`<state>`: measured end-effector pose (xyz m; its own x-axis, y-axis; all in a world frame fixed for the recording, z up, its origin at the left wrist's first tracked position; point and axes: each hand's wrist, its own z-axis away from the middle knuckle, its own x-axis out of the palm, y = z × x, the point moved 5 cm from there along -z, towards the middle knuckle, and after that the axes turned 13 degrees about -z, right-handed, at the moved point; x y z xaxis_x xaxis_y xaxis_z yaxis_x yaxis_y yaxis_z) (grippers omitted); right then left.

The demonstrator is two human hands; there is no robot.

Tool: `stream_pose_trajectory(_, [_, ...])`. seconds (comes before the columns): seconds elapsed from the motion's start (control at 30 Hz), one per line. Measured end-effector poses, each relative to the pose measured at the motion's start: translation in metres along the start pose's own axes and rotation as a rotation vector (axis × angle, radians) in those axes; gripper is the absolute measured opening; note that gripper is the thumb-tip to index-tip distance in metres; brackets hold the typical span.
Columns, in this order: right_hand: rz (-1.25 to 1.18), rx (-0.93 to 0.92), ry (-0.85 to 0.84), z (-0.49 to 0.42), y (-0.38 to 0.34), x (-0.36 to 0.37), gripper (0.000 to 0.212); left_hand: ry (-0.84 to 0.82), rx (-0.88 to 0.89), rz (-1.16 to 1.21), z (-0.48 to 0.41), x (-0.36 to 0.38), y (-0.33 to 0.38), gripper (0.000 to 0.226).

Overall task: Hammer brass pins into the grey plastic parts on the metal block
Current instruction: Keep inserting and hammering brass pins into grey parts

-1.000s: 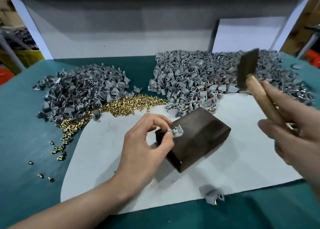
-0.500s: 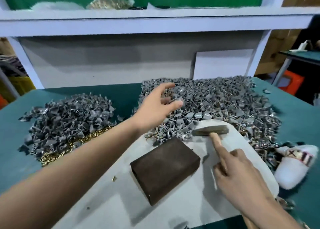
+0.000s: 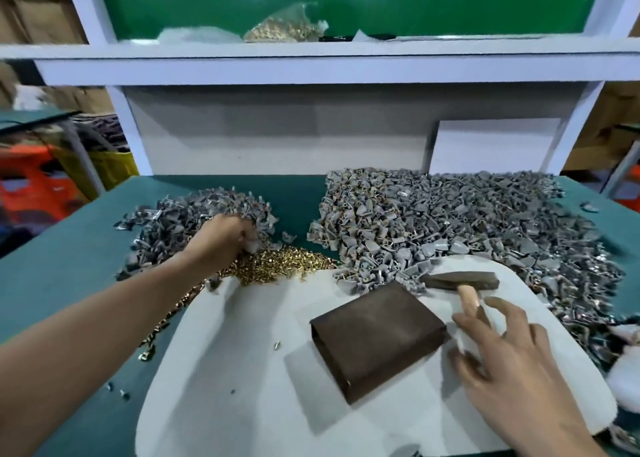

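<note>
The dark metal block [image 3: 377,335] lies on the white mat [image 3: 242,370] with nothing on top of it. My left hand [image 3: 221,238] reaches into the left pile of grey plastic parts [image 3: 180,228], fingers curled, and pinches a pale grey part [image 3: 251,246] at its near edge. Brass pins [image 3: 284,266] lie heaped just in front of that hand. The hammer [image 3: 460,280] rests flat on the mat behind the block. My right hand [image 3: 502,359] hovers over its wooden handle with fingers spread and relaxed.
A larger pile of grey parts [image 3: 450,221] fills the back right of the green table [image 3: 69,266]. Stray pins trail along the mat's left edge. A white shelf [image 3: 311,62] overhangs the back, with a bag of pins [image 3: 280,29] on it. A white object [image 3: 623,377] sits far right.
My left hand swung from the right pile across to the left pile and took a grey part. My right hand's fingers spread off the hammer handle. The block's top is now bare.
</note>
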<state>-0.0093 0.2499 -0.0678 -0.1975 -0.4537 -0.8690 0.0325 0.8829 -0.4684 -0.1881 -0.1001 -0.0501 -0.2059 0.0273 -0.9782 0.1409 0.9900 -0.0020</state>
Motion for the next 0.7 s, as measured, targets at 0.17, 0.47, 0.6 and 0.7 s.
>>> stream_pose_trajectory(0.17, [-0.12, 0.027, 0.018, -0.002, 0.004, -0.002, 0.043, 0.156, -0.123, 0.183, 0.003, -0.024, 0.002, 0.031])
stream_pose_trajectory(0.47, [-0.501, -0.397, 0.33, 0.013, -0.034, -0.031, 0.025, -0.108, 0.22, 0.893, 0.079, -0.082, 0.127, 0.022])
stream_pose_trajectory(0.6, [-0.787, -0.428, 0.155, 0.022, -0.045, -0.022, 0.023, -0.426, 0.207, 1.154, 0.11, -0.061, 0.171, 0.004])
stream_pose_trajectory(0.7, [-0.945, -0.391, 0.038, 0.025, -0.05, -0.014, 0.035, -0.527, 0.192, 1.238, 0.123, -0.052, 0.184, 0.01])
